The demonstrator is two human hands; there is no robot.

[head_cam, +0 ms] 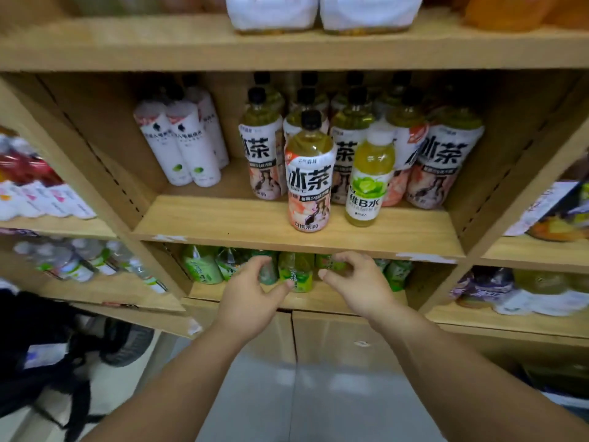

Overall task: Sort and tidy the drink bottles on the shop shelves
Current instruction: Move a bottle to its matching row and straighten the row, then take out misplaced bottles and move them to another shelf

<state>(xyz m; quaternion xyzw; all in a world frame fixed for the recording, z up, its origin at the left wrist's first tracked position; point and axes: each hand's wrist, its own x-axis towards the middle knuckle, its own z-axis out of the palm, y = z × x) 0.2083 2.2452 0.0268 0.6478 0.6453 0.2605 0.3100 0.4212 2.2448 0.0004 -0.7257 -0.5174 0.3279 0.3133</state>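
**Both hands down in the green row**

Head view: the left hand [251, 283] and right hand [353, 282] reach into the lower shelf [310, 302], either side of a green-labelled bottle [296, 272]. Both have half-curled fingers, and it's too blurred to tell whether either grips anything. This looks like straightening the bottom row. One shelf up, a white-capped lime bottle [366, 180] stands among the iced tea bottles [443, 161]. That's likely next: lift it out without knocking the forward tea bottle [310, 177].

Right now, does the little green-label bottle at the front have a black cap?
No, the vitamin B water bottle wears a white cap.
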